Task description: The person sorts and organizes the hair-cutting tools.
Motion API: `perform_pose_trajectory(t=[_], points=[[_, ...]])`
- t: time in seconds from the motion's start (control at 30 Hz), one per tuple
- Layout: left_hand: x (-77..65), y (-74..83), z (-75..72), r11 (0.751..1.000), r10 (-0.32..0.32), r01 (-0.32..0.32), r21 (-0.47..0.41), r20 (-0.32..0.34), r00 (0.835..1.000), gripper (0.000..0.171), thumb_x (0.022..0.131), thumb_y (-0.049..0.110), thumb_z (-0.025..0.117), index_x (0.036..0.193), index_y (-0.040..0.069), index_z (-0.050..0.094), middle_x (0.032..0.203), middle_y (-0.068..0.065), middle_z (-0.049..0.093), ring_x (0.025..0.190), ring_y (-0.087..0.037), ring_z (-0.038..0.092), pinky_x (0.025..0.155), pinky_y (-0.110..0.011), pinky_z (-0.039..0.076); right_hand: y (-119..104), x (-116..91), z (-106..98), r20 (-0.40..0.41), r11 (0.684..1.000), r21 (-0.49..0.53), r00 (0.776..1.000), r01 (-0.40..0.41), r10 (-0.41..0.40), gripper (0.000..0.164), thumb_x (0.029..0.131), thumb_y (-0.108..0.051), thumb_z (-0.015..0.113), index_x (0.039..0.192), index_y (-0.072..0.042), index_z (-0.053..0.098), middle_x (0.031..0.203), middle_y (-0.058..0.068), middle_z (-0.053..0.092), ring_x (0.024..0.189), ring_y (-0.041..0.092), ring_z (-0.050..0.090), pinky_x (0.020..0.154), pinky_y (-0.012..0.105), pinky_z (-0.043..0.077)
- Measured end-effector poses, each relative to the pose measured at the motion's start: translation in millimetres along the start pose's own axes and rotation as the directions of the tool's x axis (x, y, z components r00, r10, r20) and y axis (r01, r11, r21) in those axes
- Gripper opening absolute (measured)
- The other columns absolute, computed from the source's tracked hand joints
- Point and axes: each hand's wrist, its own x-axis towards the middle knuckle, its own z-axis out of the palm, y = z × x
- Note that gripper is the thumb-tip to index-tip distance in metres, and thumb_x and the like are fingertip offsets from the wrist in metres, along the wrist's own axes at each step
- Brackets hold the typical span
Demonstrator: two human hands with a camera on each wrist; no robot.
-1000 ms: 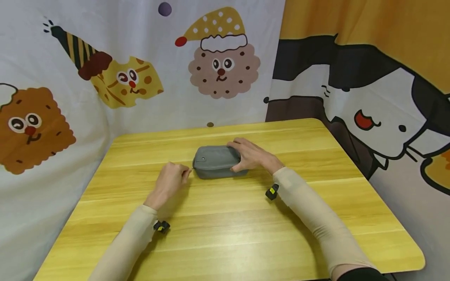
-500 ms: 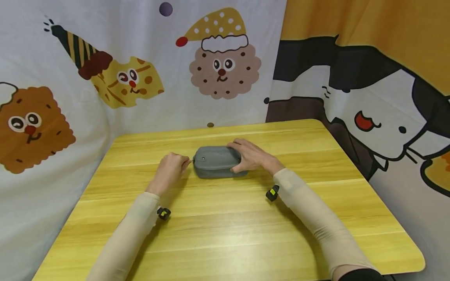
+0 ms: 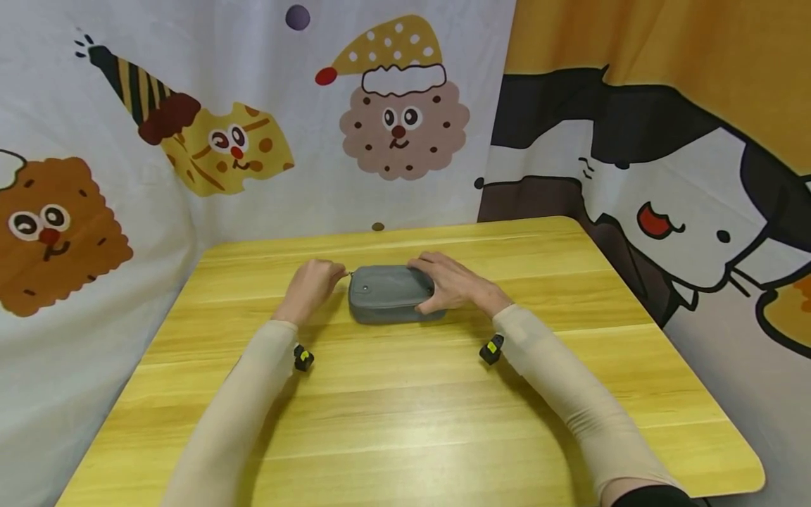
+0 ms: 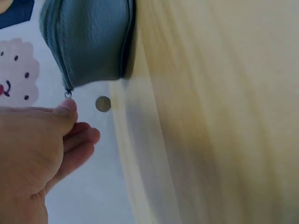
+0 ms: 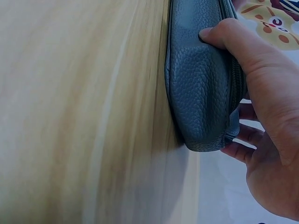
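Observation:
A grey-blue leather-look zip pouch (image 3: 388, 294) lies on the wooden table, with a small snap stud near its left end. At that end my left hand (image 3: 307, 289) pinches the zipper pull between thumb and forefinger. The pull's small metal ring (image 4: 68, 94) shows at the pouch's corner in the left wrist view; the rest of it is hidden by the fingers. My right hand (image 3: 455, 283) grips the pouch's right end, thumb on the near side and fingers over the far side. In the right wrist view the thumb (image 5: 216, 35) presses into the side, below the zipper (image 5: 236, 79).
The light wooden table (image 3: 393, 408) spreads around the pouch, its back edge near a white cartoon-print cloth (image 3: 253, 204). Another printed cloth (image 3: 671, 176) hangs on the right. Each wrist carries a small black camera (image 3: 303, 358).
My left hand has moved away from me around the pouch's left end, from its near corner to its far corner, keeping its pinch on the zipper pull. The right hand holds still.

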Motion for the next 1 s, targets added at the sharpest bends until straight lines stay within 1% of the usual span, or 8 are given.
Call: perform_pose_trajectory(t=[0.27, 0.47, 0.63, 0.73, 0.8, 0.9, 0.97, 1.0], points=[[23.4, -9.1, 17.2, 0.995, 0.062, -0.059, -0.078, 0.029, 0.998, 0.023, 0.11, 0.008, 0.073, 0.089, 0.001, 0.08, 0.089, -0.016, 0.085, 0.08, -0.033, 0.082, 0.083, -0.05, 0.071, 1, -2, 0, 0.026, 0.999, 0.046, 1.0, 0.008, -0.01, 0.101, 0.087, -0.053, 0.09, 0.171, -0.015, 0.048, 0.167, 0.016, 0.053, 0.152, 0.038, 0.053, 0.126, 0.06, 0.05], [34.4, -10.2, 27.2, 0.979, 0.08, -0.068, -0.191, 0.056, 0.995, 0.019, 0.11, 0.004, 0.071, 0.099, 0.002, 0.086, 0.099, -0.017, 0.088, 0.089, -0.033, 0.086, 0.087, -0.048, 0.072, 1, -2, -1, 0.044, 0.998, 0.066, 0.999, 0.008, -0.011, 0.102, 0.087, -0.053, 0.09, 0.172, -0.016, 0.048, 0.17, 0.016, 0.05, 0.157, 0.039, 0.05, 0.129, 0.061, 0.048], [31.5, -6.5, 28.0, 0.969, 0.058, -0.042, -0.244, 0.06, 0.996, 0.021, 0.111, 0.002, 0.069, 0.101, 0.001, 0.087, 0.1, -0.018, 0.088, 0.089, -0.034, 0.086, 0.086, -0.048, 0.072, 2, -3, -1, 0.044, 0.999, 0.049, 0.999, -0.002, 0.0, 0.104, 0.086, -0.055, 0.09, 0.173, -0.017, 0.046, 0.171, 0.014, 0.05, 0.157, 0.037, 0.049, 0.129, 0.061, 0.048], [27.7, -5.1, 28.4, 0.966, 0.034, -0.006, -0.26, 0.103, 0.994, 0.02, 0.111, 0.001, 0.068, 0.106, -0.001, 0.087, 0.105, -0.02, 0.087, 0.094, -0.036, 0.086, 0.09, -0.05, 0.072, 0, -6, 0, 0.044, 0.999, 0.029, 0.999, -0.018, 0.017, 0.106, 0.086, -0.058, 0.089, 0.174, -0.017, 0.044, 0.168, 0.012, 0.051, 0.151, 0.035, 0.052, 0.125, 0.059, 0.05], [26.7, -31.4, 54.2, 0.961, 0.065, -0.036, -0.275, 0.099, 0.993, 0.026, 0.116, 0.012, 0.064, 0.111, 0.004, 0.088, 0.107, -0.016, 0.088, 0.097, -0.03, 0.086, 0.091, -0.046, 0.071, -2, -9, 2, 0.034, 0.999, 0.019, 0.999, -0.026, 0.025, 0.108, 0.086, -0.058, 0.089, 0.174, -0.016, 0.043, 0.166, 0.012, 0.052, 0.147, 0.035, 0.053, 0.122, 0.059, 0.051], [22.8, -33.5, 52.7, 0.958, 0.058, -0.011, -0.286, 0.158, 0.986, 0.026, 0.117, 0.013, 0.063, 0.12, 0.003, 0.087, 0.115, -0.017, 0.087, 0.105, -0.032, 0.085, 0.097, -0.048, 0.071, -5, -14, 4, 0.018, 0.999, 0.003, 0.999, -0.032, 0.031, 0.11, 0.087, -0.06, 0.09, 0.175, -0.016, 0.042, 0.165, 0.012, 0.052, 0.144, 0.034, 0.054, 0.121, 0.059, 0.05], [18.7, -33.0, 48.7, 0.959, 0.059, -0.011, -0.283, 0.162, 0.985, 0.028, 0.118, 0.016, 0.062, 0.125, 0.004, 0.086, 0.12, -0.017, 0.087, 0.108, -0.032, 0.085, 0.098, -0.048, 0.07, -7, -19, 4, 0.011, 0.999, 0.023, 0.999, -0.042, 0.042, 0.113, 0.087, -0.063, 0.09, 0.177, -0.018, 0.038, 0.171, 0.013, 0.047, 0.152, 0.037, 0.051, 0.126, 0.063, 0.046], [15.2, -19.9, 32.6, 0.963, 0.034, 0.018, -0.268, 0.187, 0.982, 0.025, 0.115, 0.009, 0.064, 0.129, -0.001, 0.083, 0.125, -0.02, 0.085, 0.113, -0.037, 0.083, 0.102, -0.052, 0.069, -7, -22, 4, 0.008, 0.998, 0.04, 0.999, -0.048, 0.048, 0.113, 0.088, -0.064, 0.089, 0.178, -0.019, 0.036, 0.174, 0.014, 0.044, 0.157, 0.038, 0.048, 0.129, 0.065, 0.044]])
